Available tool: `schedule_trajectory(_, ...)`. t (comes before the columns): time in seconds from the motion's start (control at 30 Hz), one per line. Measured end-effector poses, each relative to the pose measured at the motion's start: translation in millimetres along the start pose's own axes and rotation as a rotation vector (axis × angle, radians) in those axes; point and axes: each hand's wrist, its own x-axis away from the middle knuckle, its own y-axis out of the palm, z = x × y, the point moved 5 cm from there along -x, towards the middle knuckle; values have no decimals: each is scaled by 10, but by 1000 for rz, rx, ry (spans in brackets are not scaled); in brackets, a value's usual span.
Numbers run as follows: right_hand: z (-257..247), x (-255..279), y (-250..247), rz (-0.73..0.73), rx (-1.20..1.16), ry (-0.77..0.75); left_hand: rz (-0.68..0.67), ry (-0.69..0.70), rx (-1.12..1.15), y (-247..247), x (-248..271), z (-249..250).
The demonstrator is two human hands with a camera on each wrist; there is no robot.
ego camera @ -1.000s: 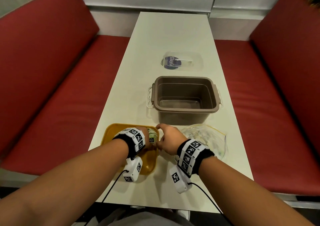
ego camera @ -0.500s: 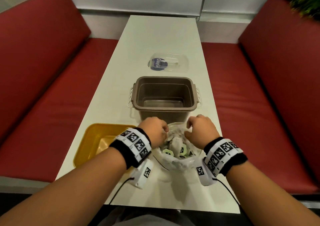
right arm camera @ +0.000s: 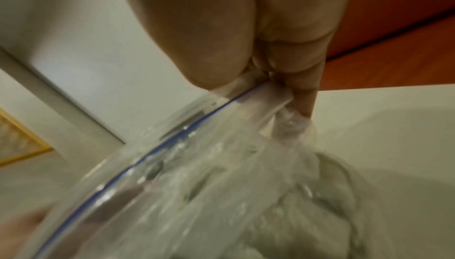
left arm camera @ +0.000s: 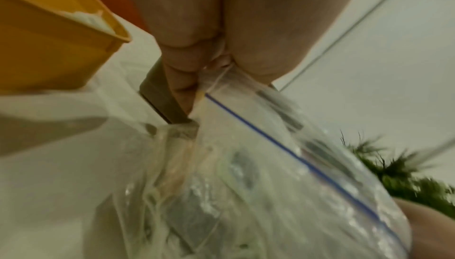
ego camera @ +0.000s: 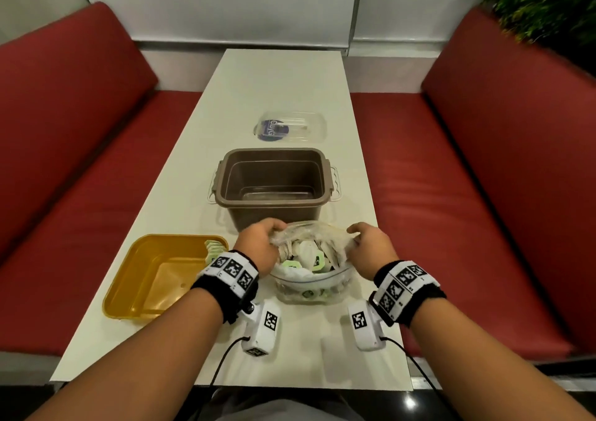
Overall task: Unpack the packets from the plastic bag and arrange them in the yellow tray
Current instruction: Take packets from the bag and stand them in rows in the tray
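Note:
A clear zip plastic bag (ego camera: 311,287) with a blue seal line stands on the white table near me, its mouth held wide. Inside it lie several white and green packets (ego camera: 308,256). My left hand (ego camera: 261,246) pinches the bag's left rim (left arm camera: 216,80), and my right hand (ego camera: 371,246) pinches its right rim (right arm camera: 261,86). The yellow tray (ego camera: 154,278) sits left of the bag, with several packets (ego camera: 213,250) standing in its far right corner.
A brown plastic tub (ego camera: 274,185) stands open just behind the bag. Farther back lies a clear lid (ego camera: 292,127) with a blue label. Red bench seats (ego camera: 451,195) flank the narrow table (ego camera: 280,82) on both sides. A green plant (ego camera: 548,4) is at the top right.
Both hands left the yellow tray and moved right to the plastic bag. They took hold of its rim and have pulled the mouth wider apart.

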Motion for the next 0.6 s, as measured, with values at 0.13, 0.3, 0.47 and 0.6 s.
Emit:
schedule_trajectory(0.13,17,-35,-133,47,-167,-25,26,-6,295,-44,40,23)
schedule_trajectory(0.3,75,44,-24,-150,-235,57,-106,-74,99,24,36,-79)
schedule_trajectory(0.47,125,226,137,-241,251,-39,-143,-26,-283,115,40,-81)
schedule_trajectory(0.6,116,196,99,-143,388,-17,-101,-45,-317,163,-16,-5)
